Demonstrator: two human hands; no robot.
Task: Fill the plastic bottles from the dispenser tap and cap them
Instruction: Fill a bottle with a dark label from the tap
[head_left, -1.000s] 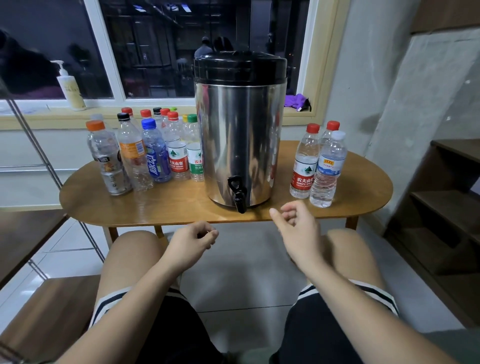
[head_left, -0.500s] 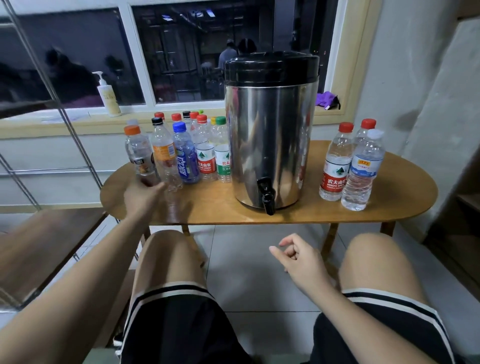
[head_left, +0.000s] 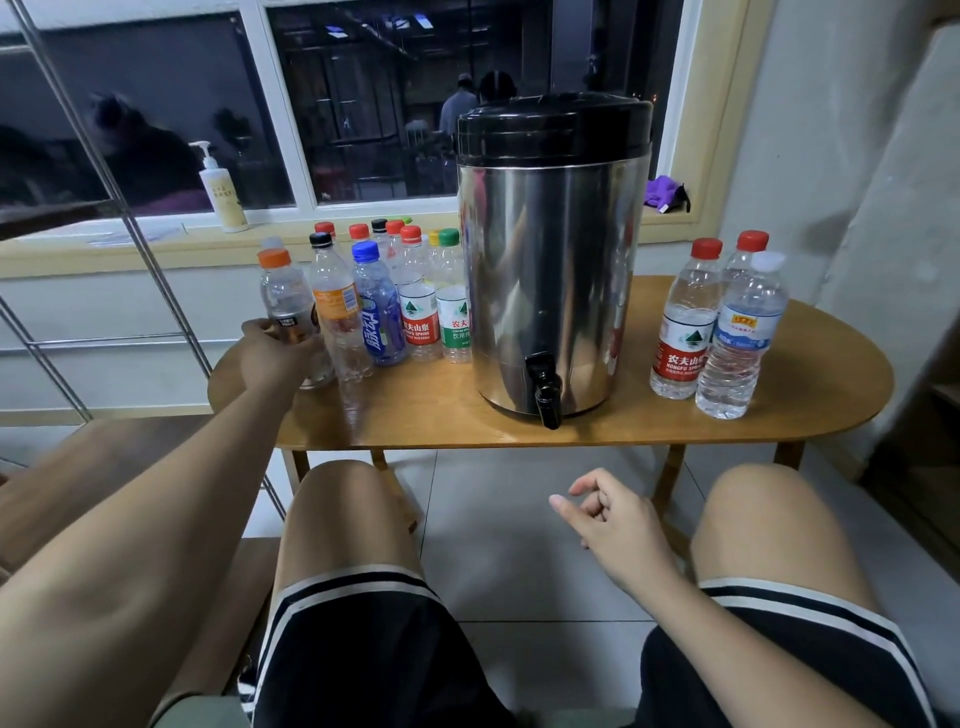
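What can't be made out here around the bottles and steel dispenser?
Head view only.
1. How full the dispenser is: its steel wall and lid hide that.
2. Back-row bottles: front bottles hide all but their caps.
3. Lower part of the orange-capped bottle: the left hand gripping it covers it.
4. Rear red-capped bottle at right: the white-capped bottle hides most of it.

Readable text:
- right red-label bottle (head_left: 684, 343), right end of the table (head_left: 810, 400): 农夫山泉 / NONGFU SPRING
- left red-label bottle (head_left: 420, 325), left half near the back edge: same brand
- green-label bottle (head_left: 455, 327) beside it: 农夫, 饮用 (rest hidden behind the dispenser (head_left: 550, 260))
- blue bottle (head_left: 378, 319): 脉动, set vertically

Too small to read: white-cap bottle (head_left: 740, 332), orange-label bottle (head_left: 335, 304), and orange-cap bottle (head_left: 283, 296) (partly behind the left hand (head_left: 271, 353)).
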